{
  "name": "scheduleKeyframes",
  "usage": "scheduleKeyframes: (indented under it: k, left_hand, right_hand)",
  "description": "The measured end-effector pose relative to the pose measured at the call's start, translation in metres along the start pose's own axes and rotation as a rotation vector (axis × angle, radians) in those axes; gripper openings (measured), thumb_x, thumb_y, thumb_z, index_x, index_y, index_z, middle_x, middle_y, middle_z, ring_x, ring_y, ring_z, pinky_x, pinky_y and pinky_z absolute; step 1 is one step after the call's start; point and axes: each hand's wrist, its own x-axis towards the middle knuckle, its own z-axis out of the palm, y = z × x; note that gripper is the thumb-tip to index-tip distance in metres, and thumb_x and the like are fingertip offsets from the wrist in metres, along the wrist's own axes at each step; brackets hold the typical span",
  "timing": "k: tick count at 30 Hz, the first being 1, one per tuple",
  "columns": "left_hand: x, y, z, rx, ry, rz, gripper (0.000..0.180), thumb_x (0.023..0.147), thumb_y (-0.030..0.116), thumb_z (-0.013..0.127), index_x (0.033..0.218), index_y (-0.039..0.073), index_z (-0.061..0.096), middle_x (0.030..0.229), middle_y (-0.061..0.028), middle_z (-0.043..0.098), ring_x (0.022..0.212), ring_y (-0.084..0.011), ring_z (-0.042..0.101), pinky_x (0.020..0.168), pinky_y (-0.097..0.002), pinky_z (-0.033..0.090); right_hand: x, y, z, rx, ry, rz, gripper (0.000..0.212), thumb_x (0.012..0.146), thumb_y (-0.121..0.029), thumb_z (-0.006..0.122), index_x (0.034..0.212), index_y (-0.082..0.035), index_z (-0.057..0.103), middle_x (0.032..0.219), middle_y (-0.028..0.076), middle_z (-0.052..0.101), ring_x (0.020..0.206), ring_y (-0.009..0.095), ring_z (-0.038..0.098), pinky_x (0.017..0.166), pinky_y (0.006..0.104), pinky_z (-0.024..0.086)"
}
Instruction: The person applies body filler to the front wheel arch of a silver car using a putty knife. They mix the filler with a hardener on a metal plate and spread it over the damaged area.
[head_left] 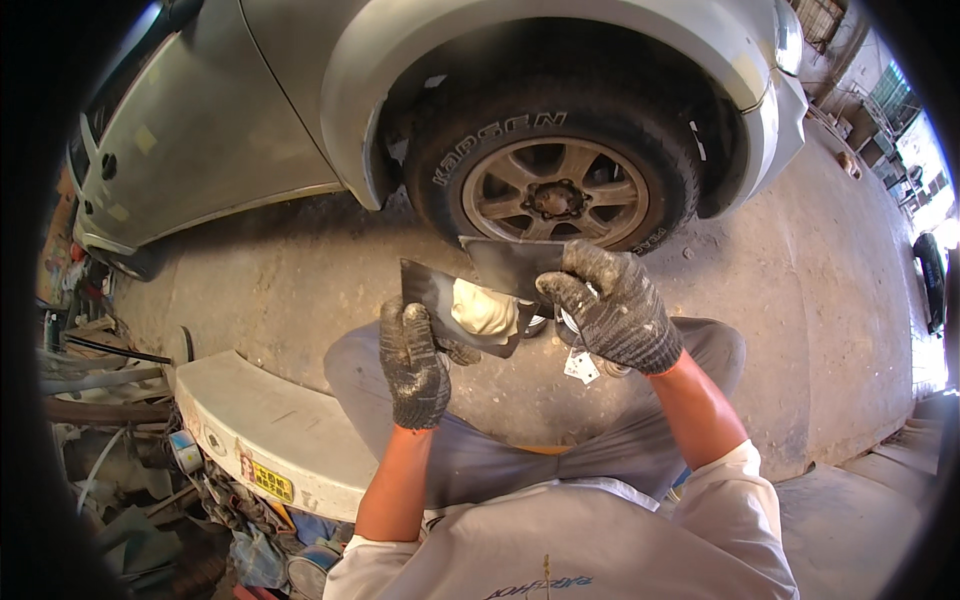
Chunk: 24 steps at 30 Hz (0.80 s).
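Note:
My left hand [413, 362], in a grey knitted glove, grips a dark flat putty spreader [426, 290] by its lower left side. A lump of cream-coloured putty [484, 308] lies on its face. A second dark putty spreader [508, 264] is pinched between the thumb and fingers of my gloved right hand [618, 310]. Its lower edge is close above the putty; I cannot tell if they touch. Both spreaders are held over my lap, in front of the car wheel [557, 195].
A silver car [215, 110] with masked spots on its door stands ahead. A pale curved bumper-like panel [275, 415] lies at my left, beside piled scrap and cans [315, 570]. A white tag [582, 365] shows below my right hand. Dusty concrete floor [800, 300] extends right.

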Motion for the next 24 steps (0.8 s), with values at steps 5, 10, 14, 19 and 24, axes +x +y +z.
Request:
scheduleKeyframes:
  k: [5,10,14,19,24]
  left_hand:
    - [0.013,-0.004,-0.004,0.138,0.134,0.120,0.018,0.104,0.020,0.049,0.112,0.005,0.056,0.091,0.0023,0.055,0.080,-0.0060,0.050,0.068,-0.0219,0.043]
    - [0.021,-0.012,-0.013,-0.483,0.255,-0.152,0.022,0.101,0.017,0.054,0.117,0.003,0.059,0.106,-0.0049,0.062,0.094,-0.0127,0.061,0.079,-0.0257,0.053]
    - [0.018,-0.020,-0.015,-0.993,-0.088,-0.519,0.031,0.102,0.019,0.044,0.122,-0.001,0.056,0.094,-0.0099,0.064,0.082,-0.0166,0.064,0.069,-0.0279,0.054]
    - [0.006,-0.022,-0.005,-1.289,-0.622,-0.577,0.025,0.103,0.025,0.040,0.108,0.008,0.058,0.066,-0.0015,0.051,0.045,-0.0113,0.045,0.039,-0.0241,0.034]
    - [-0.004,-0.010,0.006,0.809,-0.235,0.495,0.031,0.094,0.016,0.053,0.122,0.001,0.057,0.095,-0.0112,0.064,0.081,-0.0190,0.063,0.070,-0.0291,0.052]
  right_hand:
    - [-0.007,0.018,0.003,-0.383,0.075,-0.583,0.027,0.085,-0.016,0.072,0.108,-0.003,0.067,0.095,0.018,0.068,0.085,0.036,0.066,0.076,0.0409,0.053]
    - [-0.003,0.036,0.017,-0.044,0.055,-0.077,0.028,0.091,-0.018,0.067,0.111,0.003,0.064,0.098,0.018,0.069,0.090,0.031,0.067,0.081,0.0364,0.052]
    - [0.008,0.039,0.035,0.518,0.182,0.369,0.029,0.096,-0.023,0.063,0.106,0.003,0.063,0.089,0.012,0.068,0.079,0.017,0.061,0.075,0.0308,0.050]
    - [0.003,0.023,0.068,0.600,0.082,0.466,0.024,0.098,-0.031,0.060,0.101,-0.007,0.063,0.074,-0.005,0.057,0.063,0.004,0.051,0.053,0.0211,0.041]
    - [0.000,0.009,0.078,0.901,-0.070,0.448,0.024,0.097,-0.024,0.062,0.106,-0.002,0.062,0.085,0.000,0.062,0.075,0.006,0.055,0.065,0.0243,0.047]
